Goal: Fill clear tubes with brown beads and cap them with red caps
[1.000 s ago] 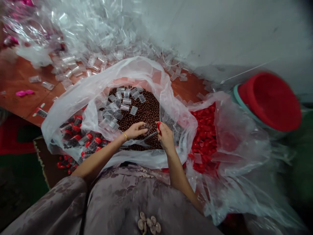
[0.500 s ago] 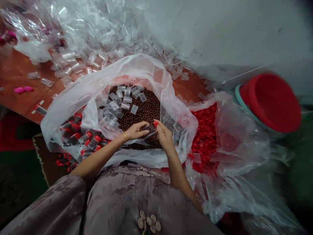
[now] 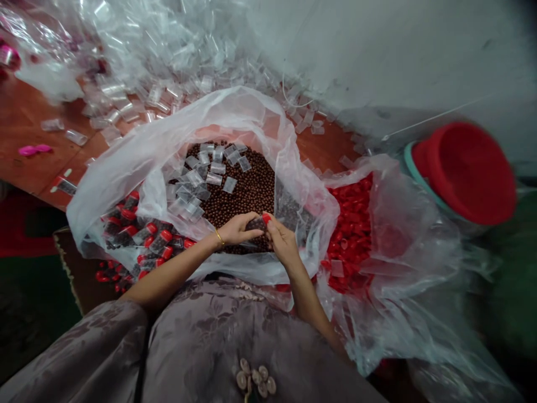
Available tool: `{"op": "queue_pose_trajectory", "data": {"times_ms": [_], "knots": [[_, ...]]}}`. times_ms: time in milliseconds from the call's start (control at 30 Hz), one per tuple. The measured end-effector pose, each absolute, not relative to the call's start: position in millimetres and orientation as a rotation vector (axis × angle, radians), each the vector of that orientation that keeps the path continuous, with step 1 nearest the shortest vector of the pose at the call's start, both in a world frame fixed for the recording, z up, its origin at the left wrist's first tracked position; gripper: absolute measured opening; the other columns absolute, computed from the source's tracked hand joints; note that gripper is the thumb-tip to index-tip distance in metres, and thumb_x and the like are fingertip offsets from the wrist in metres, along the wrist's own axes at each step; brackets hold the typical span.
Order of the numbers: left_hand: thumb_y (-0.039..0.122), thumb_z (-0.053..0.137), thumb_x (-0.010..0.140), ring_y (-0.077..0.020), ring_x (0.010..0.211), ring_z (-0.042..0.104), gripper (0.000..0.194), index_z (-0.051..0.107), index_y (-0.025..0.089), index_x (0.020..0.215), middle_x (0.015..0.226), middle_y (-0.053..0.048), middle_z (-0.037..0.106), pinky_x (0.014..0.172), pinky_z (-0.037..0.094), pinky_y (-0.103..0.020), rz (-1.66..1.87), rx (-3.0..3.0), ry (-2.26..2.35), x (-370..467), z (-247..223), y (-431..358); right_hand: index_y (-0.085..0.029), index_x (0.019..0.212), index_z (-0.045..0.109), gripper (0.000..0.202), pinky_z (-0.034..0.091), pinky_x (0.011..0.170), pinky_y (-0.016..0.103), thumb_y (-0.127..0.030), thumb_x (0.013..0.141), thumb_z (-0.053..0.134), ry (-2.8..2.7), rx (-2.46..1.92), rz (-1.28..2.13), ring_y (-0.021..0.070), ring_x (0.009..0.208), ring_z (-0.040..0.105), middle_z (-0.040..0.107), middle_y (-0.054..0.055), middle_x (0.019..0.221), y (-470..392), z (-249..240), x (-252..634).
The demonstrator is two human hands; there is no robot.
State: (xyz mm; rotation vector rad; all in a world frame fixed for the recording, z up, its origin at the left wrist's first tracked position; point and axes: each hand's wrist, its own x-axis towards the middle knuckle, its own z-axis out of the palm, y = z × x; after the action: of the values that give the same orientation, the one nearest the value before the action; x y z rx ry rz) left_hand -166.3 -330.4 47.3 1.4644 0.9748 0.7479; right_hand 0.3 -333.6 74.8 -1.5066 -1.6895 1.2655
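My left hand (image 3: 238,229), with a gold bracelet at the wrist, is closed on a small clear container (image 3: 255,224) filled with dark brown beads. My right hand (image 3: 283,240) pinches a red cap (image 3: 266,218) at the container's right end. Both hands are over a bed of brown beads (image 3: 251,196) inside a white plastic bag (image 3: 239,101). Several empty clear containers (image 3: 195,178) lie on the beads at the left. Filled, red-capped containers (image 3: 161,242) are heaped left of my left forearm.
Red caps (image 3: 350,235) fill a clear bag (image 3: 403,224) at the right. Red and teal tubs (image 3: 478,173) stand beyond it. Many clear containers (image 3: 159,92) cover the back of the orange table (image 3: 25,123). Two pink pieces (image 3: 34,150) lie at far left.
The red cap, held a little above the container's end before, now sits against it. My left hand has shifted slightly right, and the view has moved a little.
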Motion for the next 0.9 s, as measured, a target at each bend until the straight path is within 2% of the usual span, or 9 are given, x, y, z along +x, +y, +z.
{"op": "queue_pose_trajectory", "data": {"times_ms": [67, 200, 300, 467, 567, 633, 767, 833, 900], "knots": [[0.037, 0.057, 0.073, -0.0111, 0.072, 0.049, 0.031, 0.054, 0.013, 0.093, 0.079, 0.001, 0.055, 0.067, 0.040, -0.022, 0.739, 1.491, 1.045, -164, 51, -332, -0.023, 0.114, 0.060, 0.041, 0.052, 0.081, 0.035, -0.043, 0.086, 0.038, -1.706, -1.529, 1.229, 0.0210, 0.097, 0.061, 0.068, 0.003, 0.096, -336, 74, 1], [0.033, 0.059, 0.070, -0.0114, 0.069, 0.050, 0.024, 0.055, 0.015, 0.086, 0.076, 0.001, 0.056, 0.064, 0.039, -0.022, 0.671, 1.557, 1.188, -160, 60, -334, -0.025, 0.122, 0.054, 0.042, 0.044, 0.094, 0.038, -0.041, 0.086, 0.039, -1.905, -1.552, 1.107, 0.0218, 0.108, 0.056, 0.061, 0.004, 0.118, -340, 77, 3], [0.033, 0.060, 0.070, -0.0124, 0.067, 0.051, 0.022, 0.055, 0.016, 0.083, 0.074, 0.000, 0.058, 0.061, 0.038, -0.022, 0.601, 1.606, 1.272, -157, 64, -337, -0.024, 0.127, 0.049, 0.044, 0.043, 0.094, 0.040, -0.039, 0.087, 0.035, -2.052, -1.558, 1.077, 0.0227, 0.109, 0.056, 0.059, 0.005, 0.120, -339, 85, 4], [0.041, 0.059, 0.070, -0.0131, 0.065, 0.054, 0.028, 0.057, 0.016, 0.083, 0.071, 0.000, 0.060, 0.058, 0.036, -0.021, 0.523, 1.623, 1.335, -150, 63, -345, -0.024, 0.112, 0.061, 0.041, 0.048, 0.081, 0.036, -0.041, 0.087, 0.033, -2.256, -1.506, 1.006, 0.0230, 0.095, 0.062, 0.067, 0.006, 0.104, -337, 97, 12], [0.037, 0.062, 0.066, -0.0134, 0.067, 0.057, 0.026, 0.059, 0.018, 0.084, 0.073, 0.000, 0.063, 0.055, 0.035, -0.020, 0.460, 1.781, 1.166, -147, 64, -348, -0.022, 0.092, 0.069, 0.043, 0.048, 0.072, 0.033, -0.045, 0.086, 0.033, -2.194, -1.532, 0.840, 0.0209, 0.079, 0.063, 0.070, 0.007, 0.084, -336, 95, 19], [0.034, 0.062, 0.065, -0.0140, 0.068, 0.058, 0.025, 0.059, 0.019, 0.085, 0.074, 0.000, 0.064, 0.053, 0.034, -0.021, 0.394, 1.883, 1.071, -146, 67, -348, -0.019, 0.087, 0.068, 0.046, 0.048, 0.065, 0.031, -0.047, 0.086, 0.032, -1.959, -1.604, 0.818, 0.0184, 0.069, 0.061, 0.068, 0.007, 0.079, -334, 89, 17], [0.035, 0.060, 0.066, -0.0171, 0.070, 0.060, 0.026, 0.059, 0.019, 0.087, 0.081, -0.004, 0.066, 0.051, 0.036, -0.023, 0.295, 1.956, 1.044, -142, 77, -354, -0.020, 0.114, 0.057, 0.059, 0.048, 0.063, 0.031, -0.051, 0.088, 0.015, -1.681, -1.514, 1.247, 0.0149, 0.067, 0.060, 0.063, 0.006, 0.087, -339, 76, 1], [0.035, 0.060, 0.066, -0.0192, 0.072, 0.061, 0.026, 0.060, 0.018, 0.086, 0.082, -0.006, 0.067, 0.052, 0.038, -0.025, 0.279, 2.006, 1.020, -141, 80, -362, -0.025, 0.130, 0.043, 0.061, 0.049, 0.076, 0.034, -0.053, 0.088, 0.009, -1.722, -1.418, 1.437, 0.0161, 0.084, 0.061, 0.061, 0.006, 0.102, -346, 71, -5], [0.034, 0.061, 0.065, -0.0209, 0.071, 0.061, 0.025, 0.061, 0.017, 0.084, 0.078, -0.008, 0.067, 0.053, 0.040, -0.027, 0.262, 2.050, 1.004, -142, 80, -370, -0.028, 0.137, 0.031, 0.059, 0.042, 0.092, 0.039, -0.055, 0.087, 0.017, -1.796, -1.351, 1.518, 0.0183, 0.104, 0.055, 0.054, 0.006, 0.120, -353, 66, -8]]}}
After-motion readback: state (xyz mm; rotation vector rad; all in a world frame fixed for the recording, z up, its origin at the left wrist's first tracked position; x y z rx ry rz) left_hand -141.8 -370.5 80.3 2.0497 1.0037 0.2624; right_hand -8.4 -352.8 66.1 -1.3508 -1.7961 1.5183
